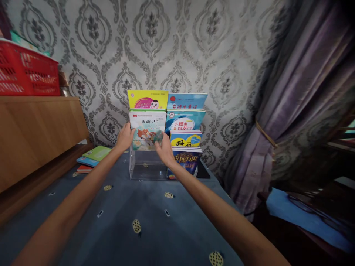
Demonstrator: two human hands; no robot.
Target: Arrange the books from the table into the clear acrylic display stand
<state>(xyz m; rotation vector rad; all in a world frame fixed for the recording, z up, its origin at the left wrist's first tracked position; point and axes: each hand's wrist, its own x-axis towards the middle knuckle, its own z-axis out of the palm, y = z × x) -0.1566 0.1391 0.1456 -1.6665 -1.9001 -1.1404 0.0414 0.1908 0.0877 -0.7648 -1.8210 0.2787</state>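
A white picture book (144, 122) with a fox-orange drawing and dark characters stands upright in the left column of a clear acrylic book rack (148, 173). At its left edge is my left hand (125, 137), closed on the edge with the thumb toward the cover. My right hand (164, 147) grips the lower right part of the same book, fingers over the cover. Behind it rises a yellow book (146, 96). The right column holds a light blue book (188, 100), a teal book (195, 117), a yellow-and-blue book (180, 139) and a dark blue book (187, 159).
The rack stands on a dark blue patterned cloth (116, 229) against the wallpapered wall. Several books, a green one (98, 152) on top, lie to the left. A wooden cabinet (41, 129) bears a red basket (27, 72). A purple curtain (257, 140) hangs right.
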